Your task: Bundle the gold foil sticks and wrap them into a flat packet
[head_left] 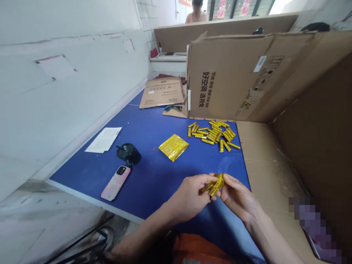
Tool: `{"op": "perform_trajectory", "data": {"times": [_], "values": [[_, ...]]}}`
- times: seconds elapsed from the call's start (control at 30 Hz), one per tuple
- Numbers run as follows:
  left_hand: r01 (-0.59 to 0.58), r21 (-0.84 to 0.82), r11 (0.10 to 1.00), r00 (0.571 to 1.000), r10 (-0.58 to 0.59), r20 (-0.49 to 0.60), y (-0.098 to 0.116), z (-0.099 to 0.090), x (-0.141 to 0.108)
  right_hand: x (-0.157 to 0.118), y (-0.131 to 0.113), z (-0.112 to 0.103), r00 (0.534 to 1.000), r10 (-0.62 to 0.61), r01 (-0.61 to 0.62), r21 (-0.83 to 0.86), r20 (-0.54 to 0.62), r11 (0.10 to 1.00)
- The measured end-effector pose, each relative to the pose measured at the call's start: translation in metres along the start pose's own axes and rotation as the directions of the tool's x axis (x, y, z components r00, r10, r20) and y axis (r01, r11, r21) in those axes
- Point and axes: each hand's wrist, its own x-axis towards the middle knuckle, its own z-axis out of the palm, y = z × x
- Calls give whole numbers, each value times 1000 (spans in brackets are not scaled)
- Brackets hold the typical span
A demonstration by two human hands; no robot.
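Observation:
Both my left hand (189, 196) and my right hand (239, 198) pinch a small bunch of gold foil-wrapped sticks (216, 185) above the blue table (143, 187). Fingers of both hands cover parts of the bunch. Farther ahead, a loose pile of similar gold sticks (213, 134) lies scattered on the blue surface. A flat gold foil packet (173, 147) rests left of that pile, beyond my left hand.
On the table are a phone in a pink case (116, 183), a round black object (128, 154) and white paper (103, 139). Cardboard panels (231, 77) stand along the right side. A wall runs along the left, and a person (196, 14) stands far behind a partition.

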Motion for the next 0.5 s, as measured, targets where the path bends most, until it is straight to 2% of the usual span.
{"op": "perform_trajectory", "data": {"times": [0.1,0.23,0.37,0.5], "values": [[-14,54,998,999,15,-28,1,2,0,0,1,0,1000,-22,22,-22,0,999],[-21,110,994,999,24,-23,1,2,-1,-1,4,4,991,-95,88,-78,-98,993],[-16,149,989,999,21,-31,2,4,-2,-3,7,13,931,-269,232,-167,-247,958],[-62,220,974,995,77,-61,2,7,-3,-3,11,19,900,-316,270,-186,-299,945]]}}
